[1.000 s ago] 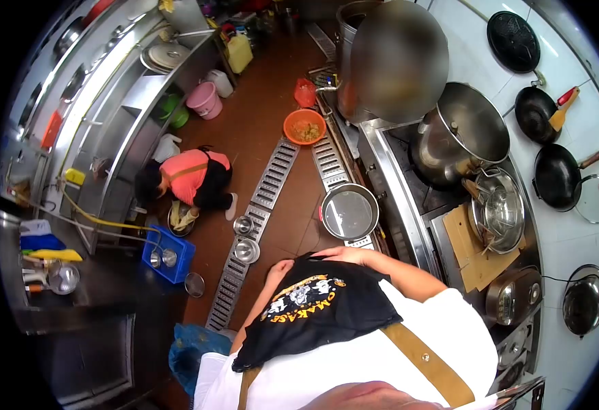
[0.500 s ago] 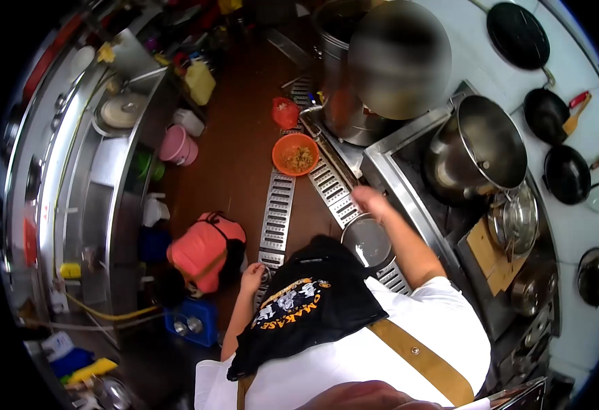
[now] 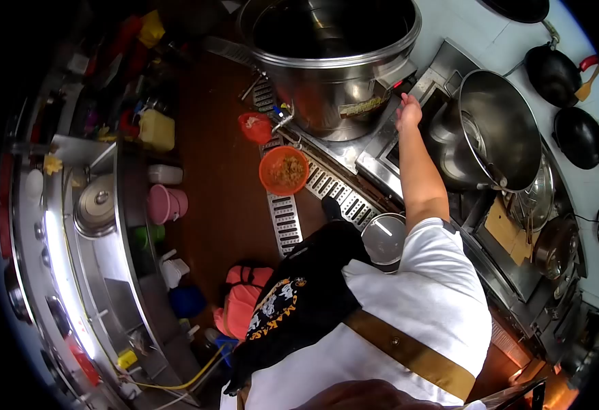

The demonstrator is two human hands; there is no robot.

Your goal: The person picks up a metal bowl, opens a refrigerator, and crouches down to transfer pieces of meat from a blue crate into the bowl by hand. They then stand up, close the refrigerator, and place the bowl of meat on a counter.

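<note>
My right arm is stretched forward, and my right hand [image 3: 408, 113] is raised beside the large steel stockpot [image 3: 330, 61], its fingers extended near a small red part [image 3: 398, 84] on the pot's side. Nothing shows in that hand. The pot stands uncovered with a dark inside. To the right of my hand, a second wide steel pot [image 3: 501, 130] sits tilted on the stove [image 3: 374, 160]. My left hand is out of sight, with my black apron [image 3: 279, 307] and white sleeve filling the lower middle.
An orange bowl [image 3: 272, 171] with food bits and a red bag [image 3: 254, 127] stand by the floor drain grates [image 3: 284, 225]. A round clear-topped container [image 3: 383, 239] is close to my body. A person in a coral top [image 3: 241, 304] is low at left, near steel shelving [image 3: 125, 273]. Woks [image 3: 576, 137] hang on the wall.
My right hand has moved forward and up, from above the drain grate to the stockpot's side. The blurred round grey shape over that pot is gone. My left hand has left view.
</note>
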